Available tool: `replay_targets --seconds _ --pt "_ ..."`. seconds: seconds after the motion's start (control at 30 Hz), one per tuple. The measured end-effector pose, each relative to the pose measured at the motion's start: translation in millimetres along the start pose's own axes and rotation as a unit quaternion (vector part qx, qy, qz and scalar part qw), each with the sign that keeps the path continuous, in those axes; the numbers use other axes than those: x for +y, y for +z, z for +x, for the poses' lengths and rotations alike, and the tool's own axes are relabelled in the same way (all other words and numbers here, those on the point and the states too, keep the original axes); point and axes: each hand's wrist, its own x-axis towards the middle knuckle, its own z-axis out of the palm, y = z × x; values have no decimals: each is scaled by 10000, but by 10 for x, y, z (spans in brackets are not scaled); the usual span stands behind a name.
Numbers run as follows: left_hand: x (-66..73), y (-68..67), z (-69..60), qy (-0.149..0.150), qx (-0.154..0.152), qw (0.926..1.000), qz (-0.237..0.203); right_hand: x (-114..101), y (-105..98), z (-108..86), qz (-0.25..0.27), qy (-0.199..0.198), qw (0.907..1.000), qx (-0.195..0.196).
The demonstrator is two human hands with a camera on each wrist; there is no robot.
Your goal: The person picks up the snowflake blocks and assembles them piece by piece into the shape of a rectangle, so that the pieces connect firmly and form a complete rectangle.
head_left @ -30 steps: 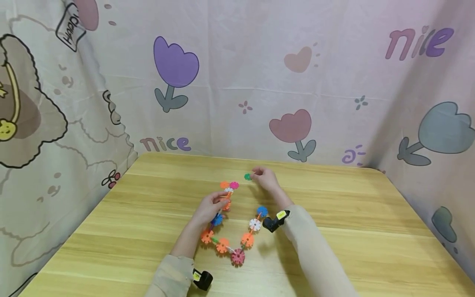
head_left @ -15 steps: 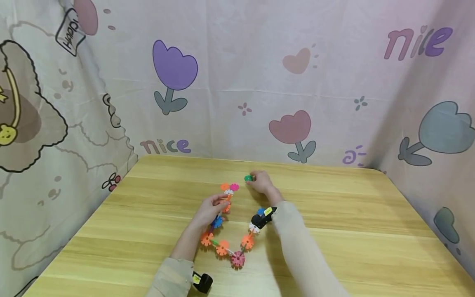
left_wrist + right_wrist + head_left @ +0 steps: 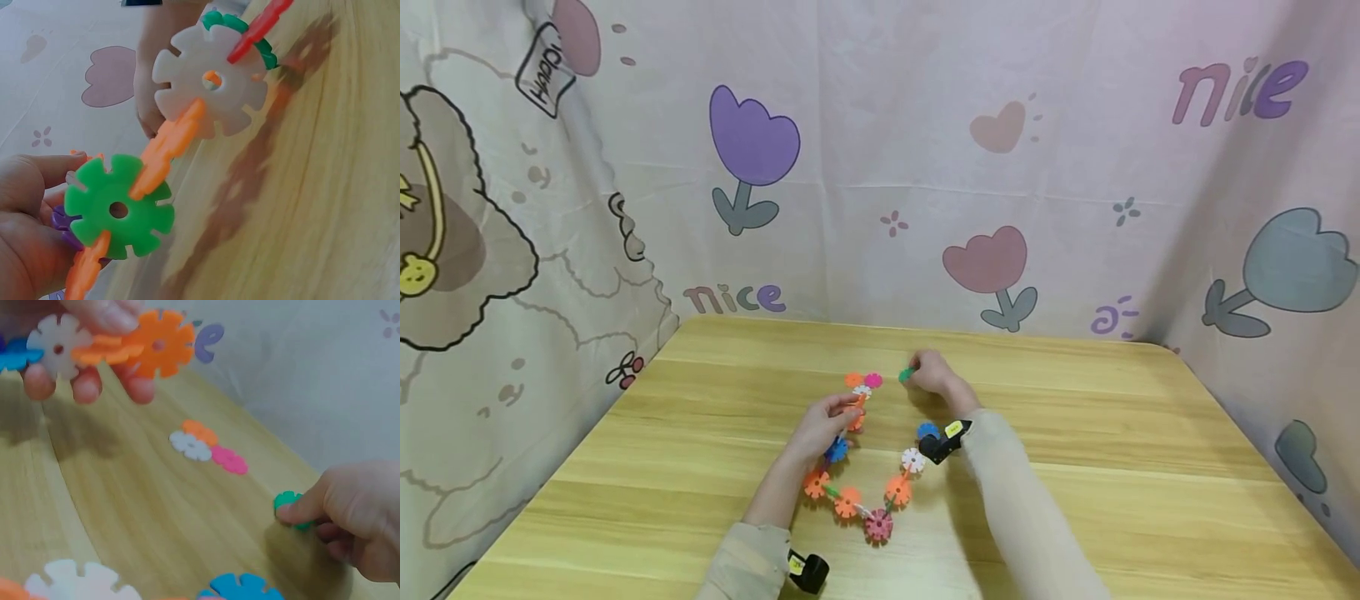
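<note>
Right hand (image 3: 934,375) has thumb and fingers pinched on a green disc (image 3: 906,375), notched at the rim, over the far part of the wooden table (image 3: 1075,467); cannot tell whether the disc touches the wood. Compared with one second ago the disc has come nearer the person: then it sat farther back than the loose pieces, now about level with them, and tipped more edge-on than at first. Left hand (image 3: 820,429) much as before, clamped on the chain (image 3: 848,502) of linked discs, thumb above and fingertips beneath in the right wrist view. Chain shape little altered, a U running from the left hand round to a blue disc (image 3: 927,431) at the right-hand end. Black wrist camera (image 3: 940,446) on the right sleeve, which half a second ago hid much of the chain's white disc (image 3: 913,460), now leaves it in view and overlaps the blue one. Loose orange disc (image 3: 853,379), pink disc (image 3: 873,380) and small white piece (image 3: 862,391) unmoved, clustered just beyond the left hand.
</note>
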Motion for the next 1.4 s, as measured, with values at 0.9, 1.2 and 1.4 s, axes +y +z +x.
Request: replay_targets --seconds 0.9,1.2,1.4 --pt "22 8 10 -79 219 9996 130 -285 54 -557 2600 -335 9636 -531" --pt "7 14 5 -30 164 9998 133 -426 88 -646 2669 -627 9614 -241" --pt "17 18 4 -46 181 9997 141 -457 101 -663 2707 -834 9590 -41"
